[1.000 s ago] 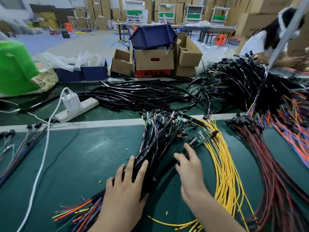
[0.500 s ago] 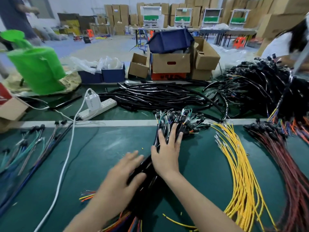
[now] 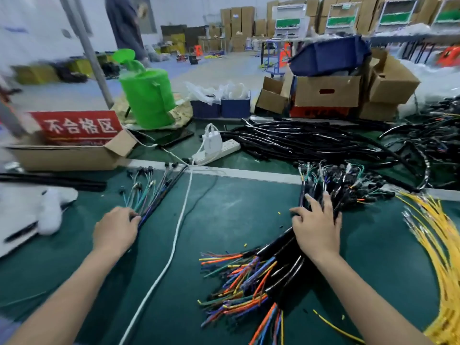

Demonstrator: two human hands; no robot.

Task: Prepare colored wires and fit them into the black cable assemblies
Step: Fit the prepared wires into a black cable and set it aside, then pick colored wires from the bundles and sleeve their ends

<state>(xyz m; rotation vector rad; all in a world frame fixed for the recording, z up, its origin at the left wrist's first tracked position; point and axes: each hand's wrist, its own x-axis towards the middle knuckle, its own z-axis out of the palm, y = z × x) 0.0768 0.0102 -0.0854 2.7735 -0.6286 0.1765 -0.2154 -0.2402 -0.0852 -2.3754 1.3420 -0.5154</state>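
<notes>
A thick bundle of black cable assemblies (image 3: 273, 252) lies on the green mat, its coloured wire ends (image 3: 239, 282) fanned toward me and its black connectors (image 3: 348, 180) at the far end. My right hand (image 3: 316, 227) rests flat on this bundle with fingers spread. To the left lies a thinner bundle of blue, green and dark wires (image 3: 154, 195) with small connectors. My left hand (image 3: 115, 230) has its fingers curled onto the near end of that thin bundle. Loose yellow wires (image 3: 438, 235) lie at the right.
A white cable (image 3: 179, 225) runs between my hands to a power strip (image 3: 219, 150). A cardboard box with a red sign (image 3: 74, 155) stands far left, a green bag (image 3: 146, 95) behind it. Black cables (image 3: 311, 140) are piled at the back. A person stands far off.
My left hand left the black bundle and reached left to the thin wire bundle. My right hand stays on the black bundle. The view has swung left.
</notes>
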